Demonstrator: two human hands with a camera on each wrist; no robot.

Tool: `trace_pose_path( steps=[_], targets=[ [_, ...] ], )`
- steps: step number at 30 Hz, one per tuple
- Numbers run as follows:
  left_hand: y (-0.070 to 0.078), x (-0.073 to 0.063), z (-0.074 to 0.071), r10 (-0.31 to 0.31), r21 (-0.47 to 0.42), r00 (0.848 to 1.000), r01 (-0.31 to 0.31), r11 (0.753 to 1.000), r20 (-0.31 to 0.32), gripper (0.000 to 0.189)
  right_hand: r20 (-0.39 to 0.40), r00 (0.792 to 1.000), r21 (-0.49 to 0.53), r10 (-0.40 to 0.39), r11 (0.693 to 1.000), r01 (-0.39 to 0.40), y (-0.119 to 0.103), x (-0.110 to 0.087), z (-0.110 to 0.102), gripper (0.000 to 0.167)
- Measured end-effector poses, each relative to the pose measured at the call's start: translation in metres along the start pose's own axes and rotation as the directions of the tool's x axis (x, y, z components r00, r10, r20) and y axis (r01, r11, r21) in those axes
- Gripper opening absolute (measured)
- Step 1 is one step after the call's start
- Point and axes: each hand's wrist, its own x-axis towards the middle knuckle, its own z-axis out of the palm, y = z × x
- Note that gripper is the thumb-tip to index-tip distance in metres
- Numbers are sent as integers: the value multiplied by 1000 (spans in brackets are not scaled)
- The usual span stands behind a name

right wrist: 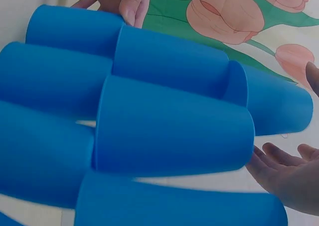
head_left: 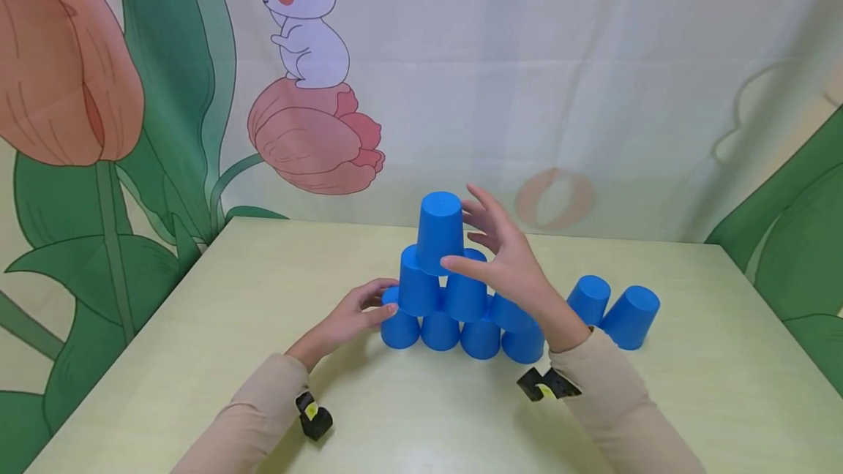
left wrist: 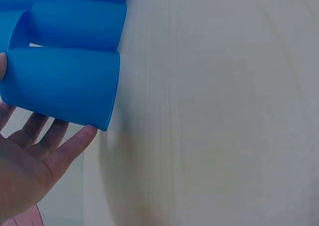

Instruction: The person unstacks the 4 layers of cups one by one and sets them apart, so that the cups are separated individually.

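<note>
Left hand (head_left: 346, 320) spread, fingertips resting on bottom end cup (head_left: 399, 332): best we brace lightly, never push inward. Right hand (head_left: 510, 256) spread, thumb and fingers flanking top cup (head_left: 439, 229); whether they touch, we cannot tell. We should ease fingers apart evenly so cup sits true across cup pair below (head_left: 418, 290). Beyond right sleeve (head_left: 612, 390), two loose cups (head_left: 631, 319) stand on surface (head_left: 408, 415); we mind brushing them.

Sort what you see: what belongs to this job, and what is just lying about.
Part of the job:
blue cup stack
left hand
right hand
two cups at right, probably for the stack
pale table underneath

Apparently just around:
printed backdrop
black wrist devices
</note>
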Motion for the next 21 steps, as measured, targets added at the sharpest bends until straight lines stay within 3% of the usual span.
trace_pose_path(
  steps=[8, 13, 21],
  targets=[
    [1, -1, 1, -5, -5, 1000, 5, 1000, 7, 53, -8, 996, -8, 88, 996, -88, 1, 9, 15, 86],
    [2, -1, 1, -8, -12, 1000, 8, 1000, 10, 51, -50, 988, 2, 146, 989, -146, 2, 11, 21, 79],
    [1, -3, -1, -2, -9, 1000, 2, 1000, 18, 50, -82, 986, 22, 145, 989, -144, -1, 8, 26, 69]
  ],
)
